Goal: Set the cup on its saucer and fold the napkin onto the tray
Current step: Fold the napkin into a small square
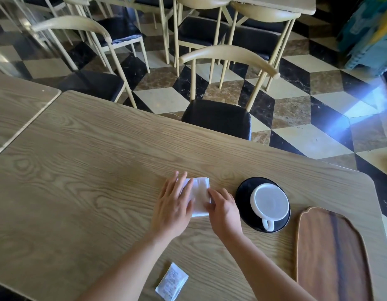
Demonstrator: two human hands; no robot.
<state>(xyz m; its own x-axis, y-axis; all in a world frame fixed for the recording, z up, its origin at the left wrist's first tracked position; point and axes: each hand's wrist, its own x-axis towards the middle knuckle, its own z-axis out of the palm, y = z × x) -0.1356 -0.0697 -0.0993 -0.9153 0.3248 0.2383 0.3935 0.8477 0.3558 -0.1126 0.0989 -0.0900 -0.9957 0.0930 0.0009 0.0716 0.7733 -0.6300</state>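
A white cup (270, 203) stands on a black saucer (243, 194), its handle pointing toward me. Left of the saucer a white napkin (200, 192) lies folded on the wooden table (90, 170). My left hand (173, 205) rests flat on the napkin's left part with fingers spread. My right hand (223, 208) touches the napkin's right edge with its fingertips. A brown wooden tray (331, 255) lies bare at the right, apart from the napkin.
A small white plastic packet (172, 282) lies near the table's front edge, between my forearms. A chair with a black seat (217, 118) stands at the far side of the table. More chairs and tables stand on the chequered floor beyond.
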